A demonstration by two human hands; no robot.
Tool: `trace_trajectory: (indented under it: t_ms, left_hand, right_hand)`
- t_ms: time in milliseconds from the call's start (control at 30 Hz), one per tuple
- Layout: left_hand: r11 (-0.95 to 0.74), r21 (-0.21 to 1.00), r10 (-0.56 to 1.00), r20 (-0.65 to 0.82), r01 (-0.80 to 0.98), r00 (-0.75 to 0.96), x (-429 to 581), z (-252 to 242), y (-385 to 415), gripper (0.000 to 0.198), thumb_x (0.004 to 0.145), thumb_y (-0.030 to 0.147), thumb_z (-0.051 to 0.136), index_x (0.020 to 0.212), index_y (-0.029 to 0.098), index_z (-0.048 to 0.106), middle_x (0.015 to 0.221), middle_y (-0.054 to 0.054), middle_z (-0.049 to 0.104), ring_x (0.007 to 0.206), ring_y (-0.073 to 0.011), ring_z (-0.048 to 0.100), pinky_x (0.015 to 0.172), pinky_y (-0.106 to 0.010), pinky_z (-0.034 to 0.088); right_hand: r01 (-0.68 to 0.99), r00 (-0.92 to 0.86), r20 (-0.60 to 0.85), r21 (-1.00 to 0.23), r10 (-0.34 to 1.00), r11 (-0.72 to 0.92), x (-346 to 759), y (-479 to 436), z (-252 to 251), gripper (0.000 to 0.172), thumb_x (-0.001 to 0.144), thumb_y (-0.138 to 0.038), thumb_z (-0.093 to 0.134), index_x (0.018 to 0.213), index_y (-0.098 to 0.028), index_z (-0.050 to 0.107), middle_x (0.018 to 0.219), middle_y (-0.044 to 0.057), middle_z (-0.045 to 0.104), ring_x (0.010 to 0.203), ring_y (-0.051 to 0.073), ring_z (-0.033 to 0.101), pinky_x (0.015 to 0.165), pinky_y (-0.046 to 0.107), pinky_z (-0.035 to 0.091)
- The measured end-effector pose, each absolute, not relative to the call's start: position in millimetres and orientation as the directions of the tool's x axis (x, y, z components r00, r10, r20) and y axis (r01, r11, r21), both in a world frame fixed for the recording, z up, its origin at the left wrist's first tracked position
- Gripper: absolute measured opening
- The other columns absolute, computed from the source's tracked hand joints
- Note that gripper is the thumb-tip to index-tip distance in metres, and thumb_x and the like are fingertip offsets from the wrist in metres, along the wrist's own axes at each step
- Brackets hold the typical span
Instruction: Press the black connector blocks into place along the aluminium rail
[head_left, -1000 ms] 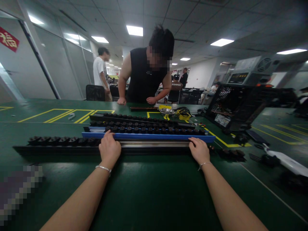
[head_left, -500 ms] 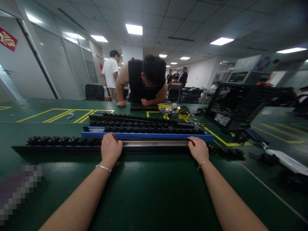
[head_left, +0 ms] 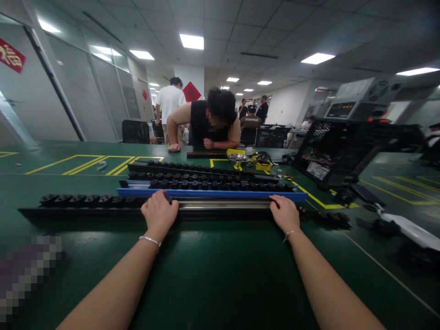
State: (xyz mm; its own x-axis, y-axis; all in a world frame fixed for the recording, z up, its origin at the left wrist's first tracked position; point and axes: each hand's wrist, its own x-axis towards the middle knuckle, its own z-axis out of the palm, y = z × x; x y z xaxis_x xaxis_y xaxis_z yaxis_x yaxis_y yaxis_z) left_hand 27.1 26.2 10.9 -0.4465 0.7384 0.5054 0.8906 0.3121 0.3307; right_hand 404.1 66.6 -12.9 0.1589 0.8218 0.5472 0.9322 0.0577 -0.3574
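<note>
A long black rail (head_left: 223,213) with a bare metallic channel lies crosswise on the table in front of me. Several black socket-like blocks (head_left: 91,201) sit in a row along its left part. My left hand (head_left: 160,213) is closed over the rail just right of those blocks, its fingertips hidden behind it. At the rail's right end, my right hand (head_left: 285,213) wraps over the top edge with fingers bent. Right beyond it lies a blue rail (head_left: 213,195), with more black blocks (head_left: 213,185) lined up behind its edge.
Loose black blocks (head_left: 332,219) lie right of my right hand. An open computer case (head_left: 319,151) stands at the back right, near a white device (head_left: 409,229). Across the green table (head_left: 220,275), a person in black (head_left: 197,123) leans over another dark rail (head_left: 206,155).
My left hand has shifted slightly right along the rail, while my right hand stays nearly in place. The person opposite leans lower, and a person in white behind has moved right.
</note>
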Motion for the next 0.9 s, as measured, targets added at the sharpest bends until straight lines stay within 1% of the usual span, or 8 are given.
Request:
trace_trajectory:
  t_ms: [200,367,533,767,900]
  left_hand:
    - [0.299,0.342,0.753,0.489,0.891,-0.441,26.9,12.3,26.2,0.042,0.074,0.036,0.044,0.109,0.015,0.051,0.097,-0.012,0.063,0.097,-0.0278,0.056,0.089,-0.041,0.033]
    - [0.299,0.343,0.761,0.477,0.890,-0.440,26.1,12.2,27.1,0.038,0.073,0.039,0.045,0.102,0.016,0.053,0.092,-0.011,0.064,0.094,-0.0280,0.057,0.089,-0.041,0.034]
    - [0.260,0.339,0.780,0.478,0.904,-0.403,28.3,11.0,27.0,0.033,0.073,0.041,0.046,0.097,0.019,0.054,0.090,-0.008,0.065,0.092,-0.0264,0.058,0.088,-0.041,0.035]
    - [0.241,0.349,0.787,0.476,0.906,-0.393,29.8,11.3,26.4,0.032,0.073,0.042,0.048,0.095,0.020,0.055,0.088,-0.008,0.065,0.091,-0.0262,0.058,0.088,-0.041,0.035]
    - [0.236,0.351,0.784,0.482,0.906,-0.391,30.2,10.3,26.9,0.034,0.073,0.044,0.048,0.096,0.020,0.055,0.088,-0.008,0.065,0.091,-0.0264,0.058,0.088,-0.040,0.035]
  right_hand:
    - [0.934,0.155,0.533,-0.353,0.832,0.052,403.9,66.0,-11.3,0.038,0.080,-0.032,0.038,0.102,-0.022,0.067,0.113,0.003,0.063,0.114,0.023,0.047,0.098,0.040,0.035]
    - [0.934,0.156,0.532,-0.353,0.832,0.051,403.4,65.7,-10.6,0.037,0.080,-0.031,0.038,0.101,-0.022,0.067,0.113,0.003,0.063,0.113,0.024,0.047,0.098,0.042,0.035]
    - [0.932,0.161,0.535,-0.358,0.829,0.050,403.7,65.5,-11.0,0.037,0.080,-0.032,0.038,0.102,-0.023,0.067,0.113,0.003,0.063,0.114,0.024,0.047,0.097,0.041,0.035]
    - [0.932,0.130,0.563,-0.349,0.816,0.093,405.6,66.9,-13.5,0.037,0.081,-0.037,0.039,0.101,-0.022,0.067,0.112,0.005,0.063,0.112,0.025,0.048,0.095,0.043,0.035]
    - [0.920,0.099,0.603,-0.359,0.791,0.158,409.6,68.2,-16.1,0.036,0.081,-0.042,0.040,0.098,-0.024,0.067,0.112,0.005,0.063,0.113,0.025,0.047,0.096,0.044,0.034]
